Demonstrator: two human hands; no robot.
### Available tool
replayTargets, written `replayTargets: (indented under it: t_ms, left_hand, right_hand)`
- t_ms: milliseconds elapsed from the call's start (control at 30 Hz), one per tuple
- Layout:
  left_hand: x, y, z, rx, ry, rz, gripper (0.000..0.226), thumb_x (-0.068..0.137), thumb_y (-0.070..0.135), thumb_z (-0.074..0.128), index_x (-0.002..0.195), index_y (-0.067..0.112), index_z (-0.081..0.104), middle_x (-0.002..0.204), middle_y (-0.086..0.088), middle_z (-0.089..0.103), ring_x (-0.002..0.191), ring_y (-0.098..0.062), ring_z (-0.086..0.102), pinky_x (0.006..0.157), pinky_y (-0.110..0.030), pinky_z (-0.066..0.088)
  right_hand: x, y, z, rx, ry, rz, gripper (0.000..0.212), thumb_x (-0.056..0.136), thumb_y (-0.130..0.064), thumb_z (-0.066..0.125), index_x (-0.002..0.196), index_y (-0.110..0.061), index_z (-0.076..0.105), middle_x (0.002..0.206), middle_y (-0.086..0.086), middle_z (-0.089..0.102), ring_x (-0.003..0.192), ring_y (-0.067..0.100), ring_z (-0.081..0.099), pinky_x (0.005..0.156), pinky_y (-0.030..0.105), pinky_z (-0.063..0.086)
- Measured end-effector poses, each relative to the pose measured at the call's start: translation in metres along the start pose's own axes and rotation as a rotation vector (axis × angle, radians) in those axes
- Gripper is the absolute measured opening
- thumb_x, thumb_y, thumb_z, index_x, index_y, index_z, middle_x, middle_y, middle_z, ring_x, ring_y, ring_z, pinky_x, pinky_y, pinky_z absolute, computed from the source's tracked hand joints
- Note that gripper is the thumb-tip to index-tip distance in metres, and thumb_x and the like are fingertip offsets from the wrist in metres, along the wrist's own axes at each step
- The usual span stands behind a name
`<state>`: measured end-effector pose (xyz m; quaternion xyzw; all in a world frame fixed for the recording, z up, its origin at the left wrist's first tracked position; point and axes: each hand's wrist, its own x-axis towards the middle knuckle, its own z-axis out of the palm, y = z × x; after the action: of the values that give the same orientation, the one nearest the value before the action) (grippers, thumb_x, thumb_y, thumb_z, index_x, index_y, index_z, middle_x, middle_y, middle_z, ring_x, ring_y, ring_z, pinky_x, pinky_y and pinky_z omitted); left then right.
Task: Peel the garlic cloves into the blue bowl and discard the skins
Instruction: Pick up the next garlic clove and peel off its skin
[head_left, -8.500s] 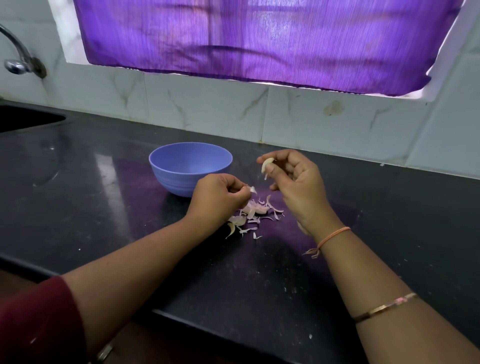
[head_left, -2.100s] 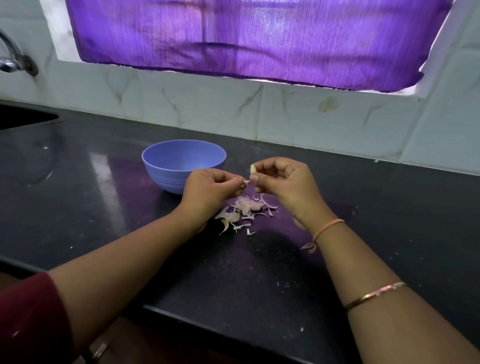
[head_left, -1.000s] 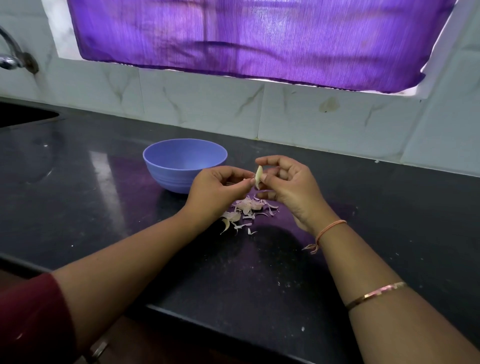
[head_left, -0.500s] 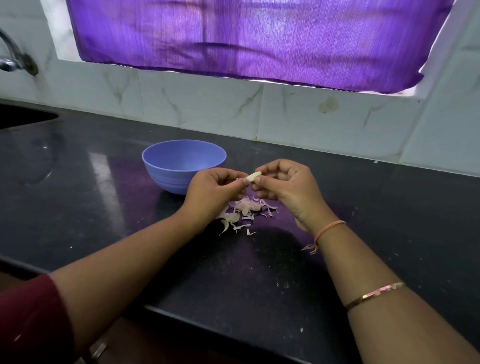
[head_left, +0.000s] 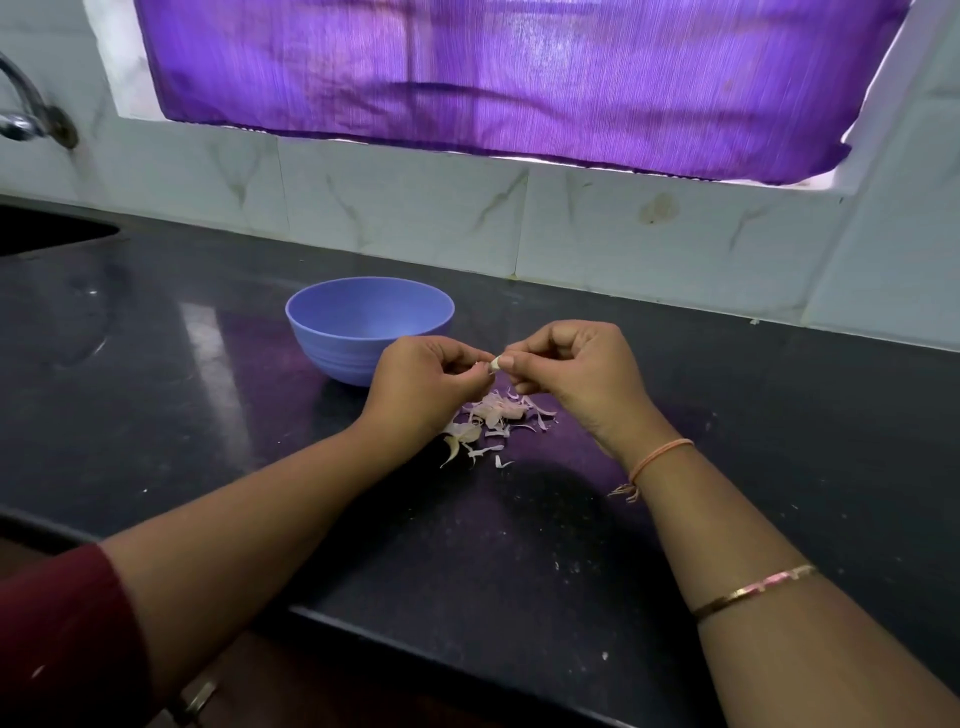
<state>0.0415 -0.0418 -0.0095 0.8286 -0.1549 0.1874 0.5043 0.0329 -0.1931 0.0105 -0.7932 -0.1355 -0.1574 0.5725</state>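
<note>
A small pale garlic clove (head_left: 495, 362) is pinched between the fingertips of both hands, just above the counter. My left hand (head_left: 428, 384) has its fingers curled and its thumb and forefinger on the clove's left end. My right hand (head_left: 571, 371) pinches the right end. Below them lies a heap of pinkish garlic skins (head_left: 493, 421) on the black counter. The blue bowl (head_left: 370, 325) stands upright just behind my left hand; its visible inner wall is bare and its bottom is hidden.
The black stone counter (head_left: 208, 415) runs left to a sink (head_left: 47, 234) with a tap (head_left: 26, 114) above it. A tiled wall and a purple curtain (head_left: 519, 78) stand behind. The counter's front edge runs close under my forearms.
The clove, seen at full length half a second ago, now shows only a small end between the fingertips. Both hands stay above the skins, closed a little tighter together.
</note>
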Motion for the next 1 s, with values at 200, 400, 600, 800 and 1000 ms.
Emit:
replayTargets:
  t_ms: [200,400,600,800,1000]
  left_hand:
    - [-0.0002,0.0012,-0.0007,0.007,-0.004,-0.001,0.009,0.084,0.013,0.066,0.090,0.013,0.073,0.069,-0.003,0.071,0.066,-0.026,0.068,0.066,-0.040,0.057]
    - [-0.0021,0.0044,0.0033,-0.106,-0.049,0.001,0.017,0.085,0.009,0.064,0.080,0.024,0.070,0.073,-0.005,0.072,0.068,-0.025,0.067,0.068,-0.031,0.056]
    - [-0.0010,0.0026,0.0013,-0.163,-0.075,-0.008,0.020,0.086,0.008,0.063,0.080,0.027,0.067,0.076,-0.004,0.072,0.077,-0.025,0.069,0.073,-0.031,0.057]
    - [-0.0013,0.0014,0.0030,-0.036,-0.062,0.036,0.010,0.084,0.013,0.067,0.091,0.013,0.073,0.069,-0.007,0.071,0.059,-0.021,0.060,0.058,-0.032,0.052]
    - [0.0003,-0.0006,0.0033,0.068,-0.017,0.081,0.015,0.085,0.015,0.066,0.097,0.012,0.073,0.069,-0.006,0.071,0.054,-0.020,0.059,0.054,-0.027,0.050]
  right_hand:
    - [-0.0016,-0.0015,0.0007,-0.036,0.010,-0.025,0.004,0.080,-0.003,0.068,0.082,0.000,0.069,0.073,0.016,0.069,0.061,0.020,0.063,0.065,0.032,0.058]
    - [0.0015,-0.0002,-0.0029,0.221,0.046,0.133,0.008,0.083,0.002,0.062,0.081,-0.001,0.068,0.068,0.014,0.065,0.057,0.014,0.060,0.059,0.022,0.055]
    - [0.0007,0.0002,0.0009,0.270,0.069,0.158,0.008,0.083,0.003,0.062,0.091,0.002,0.063,0.068,0.011,0.065,0.054,0.012,0.061,0.057,0.021,0.056]
    - [0.0015,0.0016,-0.0003,0.244,0.054,0.185,0.005,0.083,0.000,0.064,0.083,0.000,0.069,0.074,0.017,0.067,0.061,0.017,0.063,0.063,0.023,0.058]
    - [-0.0008,0.0007,0.0004,0.215,-0.038,0.195,0.022,0.078,0.004,0.067,0.100,0.003,0.067,0.083,0.013,0.069,0.066,0.015,0.063,0.070,0.024,0.057]
